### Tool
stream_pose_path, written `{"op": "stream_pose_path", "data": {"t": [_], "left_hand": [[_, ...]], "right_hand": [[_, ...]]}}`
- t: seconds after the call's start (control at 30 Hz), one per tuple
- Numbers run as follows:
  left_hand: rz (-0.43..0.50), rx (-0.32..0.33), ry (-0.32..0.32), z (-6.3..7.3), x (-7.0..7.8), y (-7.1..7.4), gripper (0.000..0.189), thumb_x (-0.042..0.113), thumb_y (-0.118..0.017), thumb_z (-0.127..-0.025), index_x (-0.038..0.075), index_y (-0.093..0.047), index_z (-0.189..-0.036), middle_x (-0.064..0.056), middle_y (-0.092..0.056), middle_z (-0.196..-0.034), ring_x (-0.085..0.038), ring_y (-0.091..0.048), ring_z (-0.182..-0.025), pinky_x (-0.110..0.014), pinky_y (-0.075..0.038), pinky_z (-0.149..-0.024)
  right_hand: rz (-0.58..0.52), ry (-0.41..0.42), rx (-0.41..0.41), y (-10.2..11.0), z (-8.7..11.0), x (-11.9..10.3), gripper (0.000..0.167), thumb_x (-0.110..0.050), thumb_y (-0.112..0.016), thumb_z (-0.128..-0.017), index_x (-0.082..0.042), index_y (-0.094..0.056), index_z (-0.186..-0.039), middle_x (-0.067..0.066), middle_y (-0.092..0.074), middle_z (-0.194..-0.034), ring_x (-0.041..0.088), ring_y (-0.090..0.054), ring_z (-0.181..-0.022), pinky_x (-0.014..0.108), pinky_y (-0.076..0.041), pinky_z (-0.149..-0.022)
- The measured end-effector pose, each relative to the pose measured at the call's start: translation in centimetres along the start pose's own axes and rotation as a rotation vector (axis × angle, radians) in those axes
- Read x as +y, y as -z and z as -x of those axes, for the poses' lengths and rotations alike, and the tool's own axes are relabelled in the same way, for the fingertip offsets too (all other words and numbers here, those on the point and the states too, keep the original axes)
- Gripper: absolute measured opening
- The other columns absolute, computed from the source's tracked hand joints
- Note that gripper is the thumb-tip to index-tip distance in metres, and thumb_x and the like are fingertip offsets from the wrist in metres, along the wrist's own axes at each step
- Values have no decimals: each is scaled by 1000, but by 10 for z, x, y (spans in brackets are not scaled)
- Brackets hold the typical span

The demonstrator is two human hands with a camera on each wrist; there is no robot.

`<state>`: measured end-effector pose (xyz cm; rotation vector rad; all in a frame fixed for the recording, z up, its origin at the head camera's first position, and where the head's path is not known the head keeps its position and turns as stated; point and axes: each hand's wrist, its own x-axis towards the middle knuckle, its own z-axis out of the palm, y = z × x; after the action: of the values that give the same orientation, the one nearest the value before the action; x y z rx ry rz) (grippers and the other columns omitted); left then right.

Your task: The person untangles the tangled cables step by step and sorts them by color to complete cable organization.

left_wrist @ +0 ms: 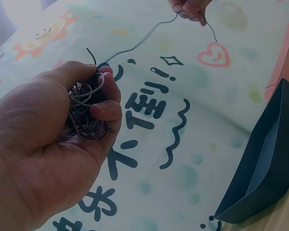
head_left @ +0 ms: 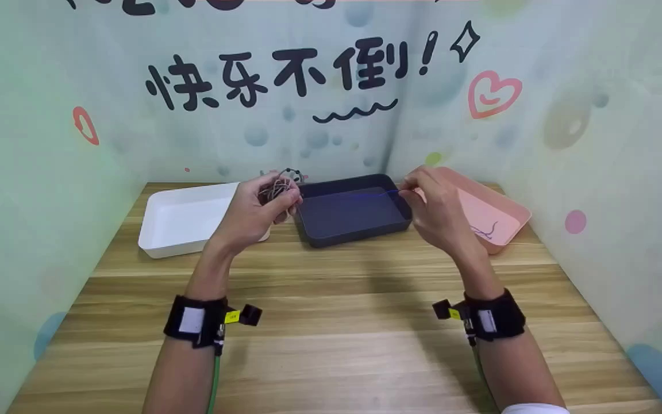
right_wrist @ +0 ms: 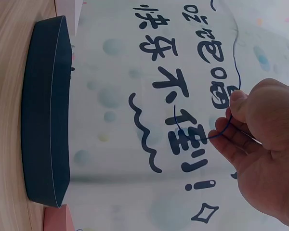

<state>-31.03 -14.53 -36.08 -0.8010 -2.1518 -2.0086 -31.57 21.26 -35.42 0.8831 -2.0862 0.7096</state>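
Note:
A loose tangle of thin grey and dark cords fills my left hand, which grips it with curled fingers and thumb above the gap between the white and dark trays. From that tangle a thin blue cord runs across to my right hand. In the right wrist view, the right thumb and fingers pinch the blue cord partway along, and its free end curls past the fingertips. The right hand is raised beside the right end of the dark tray. Part of the tangle is hidden by the left fingers.
On the wooden table, a white tray stands at the left. At the right a pink tray holds a few thin dark cords. Printed curtains close off the back and sides.

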Motion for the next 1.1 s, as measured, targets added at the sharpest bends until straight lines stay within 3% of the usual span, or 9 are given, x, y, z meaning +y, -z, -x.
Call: {"op": "stream_pose_path", "data": {"t": [0.17,0.33,0.4,0.47,0.6,0.77,0.9,1.1], "left_hand": [[20,53,-8,1,0,3,12,15,-69,-113,4,-72,-114,-4,-75,-98,-13,-65,-83,-21,-50,-66],[22,54,-12,-1,-3,3,14,19,-69,-114,5,-71,-116,-5,-75,-100,-14,-63,-83,-21,-49,-67],[17,49,-12,-1,-3,2,14,20,-69,-114,6,-71,-117,-5,-75,-100,-14,-63,-82,-22,-49,-67],[16,47,-14,-1,-3,2,15,20,-69,-113,6,-71,-117,-5,-75,-100,-14,-63,-81,-22,-50,-66],[29,30,-15,-1,-2,1,15,19,-69,-113,5,-71,-117,-6,-74,-99,-14,-62,-80,-22,-49,-64],[27,8,0,-1,-4,-1,15,19,-73,-110,7,-71,-118,-6,-70,-98,-14,-61,-79,-22,-50,-64],[22,7,3,0,-5,-1,15,18,-76,-109,7,-71,-118,-6,-68,-97,-14,-60,-79,-22,-50,-63],[12,-5,-16,-1,-6,-5,15,16,-77,-107,7,-72,-118,-8,-69,-97,-15,-62,-79,-23,-50,-62]], "right_hand": [[25,-59,-9,17,2,14,13,2,-82,-100,0,-69,-102,17,-71,-98,31,-68,-94,34,-50,-87],[86,-169,48,37,11,38,10,3,-79,-101,7,-72,-108,23,-73,-103,36,-73,-98,20,-51,-92],[123,-221,70,43,17,50,5,7,-73,-104,9,-72,-108,25,-73,-103,39,-75,-99,22,-53,-93],[161,-289,66,48,24,63,5,6,-71,-106,11,-72,-108,28,-72,-104,43,-74,-100,32,-56,-93],[251,-464,-7,55,42,88,11,4,-65,-109,13,-70,-110,31,-67,-108,49,-67,-104,57,-56,-93],[357,-630,-161,60,58,118,18,2,-56,-111,15,-69,-114,31,-62,-112,52,-62,-109,67,-55,-96],[405,-682,-258,57,66,140,19,5,-53,-106,14,-68,-112,32,-62,-114,53,-62,-110,68,-56,-94],[486,-663,-320,43,74,166,14,8,-56,-101,13,-69,-99,33,-65,-109,54,-66,-104,63,-57,-85]]}}
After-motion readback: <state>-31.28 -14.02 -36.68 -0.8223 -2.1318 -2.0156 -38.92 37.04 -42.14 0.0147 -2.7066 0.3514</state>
